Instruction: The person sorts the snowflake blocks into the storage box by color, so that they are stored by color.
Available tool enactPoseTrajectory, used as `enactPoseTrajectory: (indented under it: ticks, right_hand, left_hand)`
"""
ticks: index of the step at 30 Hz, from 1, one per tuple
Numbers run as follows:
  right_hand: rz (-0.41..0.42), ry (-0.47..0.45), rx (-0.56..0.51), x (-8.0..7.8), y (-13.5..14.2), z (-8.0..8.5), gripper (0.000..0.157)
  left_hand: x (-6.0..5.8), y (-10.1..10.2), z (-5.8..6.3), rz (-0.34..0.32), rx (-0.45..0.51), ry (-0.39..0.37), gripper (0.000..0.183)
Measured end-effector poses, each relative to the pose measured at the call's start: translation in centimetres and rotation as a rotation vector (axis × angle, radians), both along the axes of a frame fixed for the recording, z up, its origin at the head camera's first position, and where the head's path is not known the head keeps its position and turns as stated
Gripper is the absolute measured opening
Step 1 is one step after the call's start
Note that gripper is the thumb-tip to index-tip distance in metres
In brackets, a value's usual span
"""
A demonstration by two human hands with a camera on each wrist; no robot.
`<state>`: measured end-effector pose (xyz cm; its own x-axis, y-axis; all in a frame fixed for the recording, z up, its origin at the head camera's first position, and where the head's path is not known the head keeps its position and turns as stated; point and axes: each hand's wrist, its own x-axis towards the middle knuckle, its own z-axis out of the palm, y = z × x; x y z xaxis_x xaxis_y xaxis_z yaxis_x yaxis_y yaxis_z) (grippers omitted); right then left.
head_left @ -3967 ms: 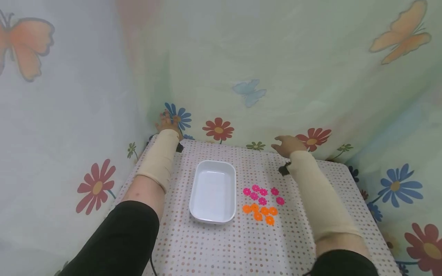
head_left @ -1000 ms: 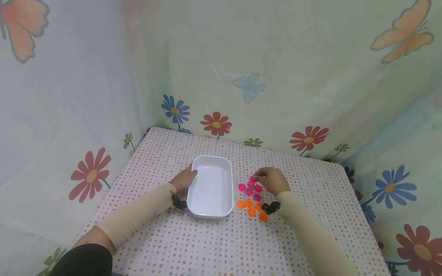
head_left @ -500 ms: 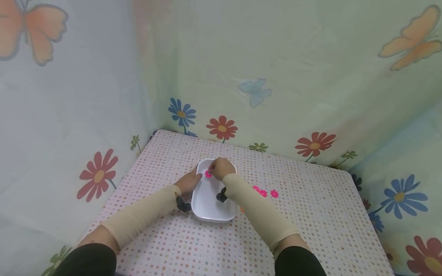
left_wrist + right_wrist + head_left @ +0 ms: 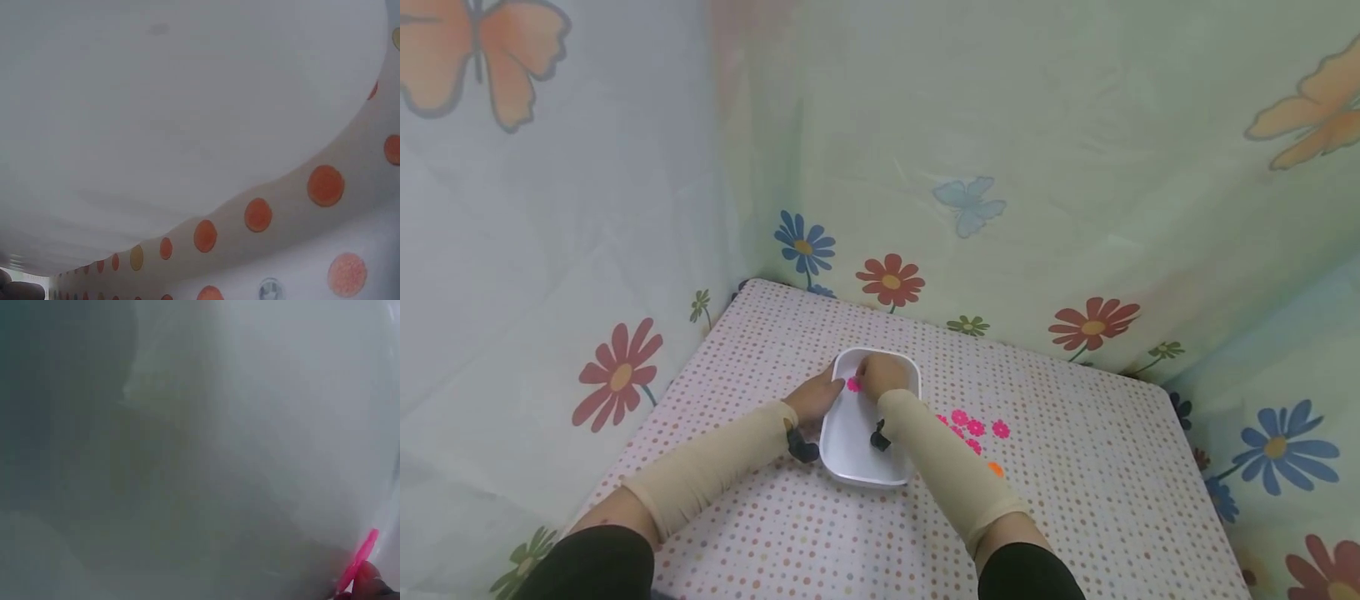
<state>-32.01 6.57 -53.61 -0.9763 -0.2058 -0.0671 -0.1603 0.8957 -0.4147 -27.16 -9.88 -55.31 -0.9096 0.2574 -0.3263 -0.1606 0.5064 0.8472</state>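
Note:
My left hand [image 4: 813,397] grips the left wall of a white rectangular tray [image 4: 857,462], its thumb over the rim. Inside the far part of that tray, my right hand [image 4: 882,376] pinches a small pink flower-shaped piece [image 4: 853,384]. The right wrist view shows the pink piece [image 4: 359,561] edge-on between fingertips [image 4: 367,575], low over the white tray floor. In the left wrist view the tray's outer side [image 4: 187,125] fills most of the picture.
Several pink flower pieces [image 4: 975,427] lie on the dotted table [image 4: 760,517] to the tray's right. An orange piece [image 4: 996,469] shows beside the right forearm, which hides other parts of that area. A flower-printed curtain [image 4: 850,167] rises behind the table.
Both hands came from the table's far edge, the left to the tray, the right to the pink pieces. The right then carried one pink flower into the tray and has lowered it since.

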Motion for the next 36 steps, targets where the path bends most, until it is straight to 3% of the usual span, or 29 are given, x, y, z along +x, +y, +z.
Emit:
enactPoseTrajectory:
  ticks: [5,9,13,18,22,26,30,36]
  right_hand:
    - [0.045,0.051,0.013,0.0,0.4,-0.9,0.011]
    - [0.051,0.042,0.01,1.2,2.5,1.2,0.009]
    - [0.003,0.039,-0.013,3.5,7.7,3.9,0.01]
    - [-0.087,0.061,0.02,5.5,17.1,5.0,0.014]
    - [-0.141,-0.049,0.128,6.1,23.7,4.1,0.025]
    - [-0.171,-0.183,0.165,6.3,27.5,1.8,0.046]
    - [-0.205,-0.208,0.113,6.1,28.3,-0.2,0.056]
    - [-0.211,-0.156,0.132,6.4,28.3,-1.8,0.04]
  left_hand:
    - [-0.4,0.3,-0.7,0.013,-0.077,0.014,0.062]
    - [-0.4,0.7,-0.8,0.019,-0.052,-0.011,0.062]
    - [-0.3,1.3,-0.9,0.001,-0.075,-0.012,0.063]
    - [-0.2,1.1,-0.6,0.002,-0.153,0.032,0.064]
    - [-0.1,0.6,-0.3,0.02,-0.141,0.02,0.064]
    - [-0.1,0.2,-0.2,0.023,-0.161,0.008,0.064]
    - [0.1,0.1,0.1,0.022,-0.177,0.037,0.065]
    - [0.4,0.7,0.3,0.015,-0.15,0.028,0.064]
